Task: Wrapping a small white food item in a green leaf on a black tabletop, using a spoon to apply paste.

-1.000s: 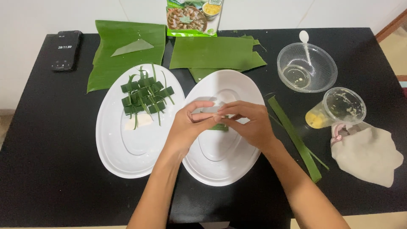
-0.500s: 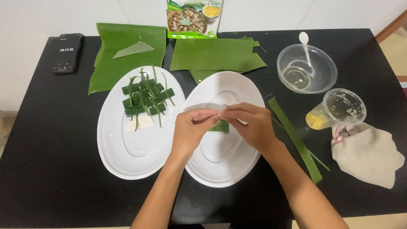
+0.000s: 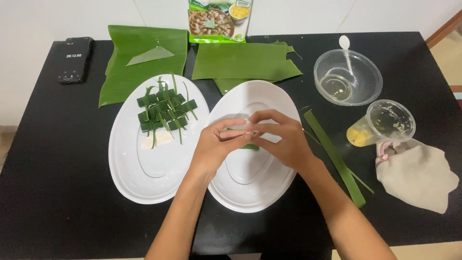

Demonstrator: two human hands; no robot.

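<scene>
Green leaf strip [image 3: 336, 157], white plates [image 3: 144, 178], black table [image 3: 48, 183], beige cloth [image 3: 418, 175].

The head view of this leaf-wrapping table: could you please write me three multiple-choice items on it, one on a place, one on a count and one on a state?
1. Where do the finished green leaf parcels lie?
A. on the left white plate
B. in the clear bowl
C. on the beige cloth

2. How many white oval plates are on the black table?
A. one
B. two
C. four

3. How are the hands placed?
A. flat on the table, apart
B. together over the right plate, pinching a small green leaf piece
C. one lifting the phone

Answers:
1 A, the parcels sit in a cluster on the left white plate.
2 B, two plates lie side by side, the right plate overlapping the left.
3 B, the left hand and right hand meet fingertip to fingertip around the leaf piece.
</scene>
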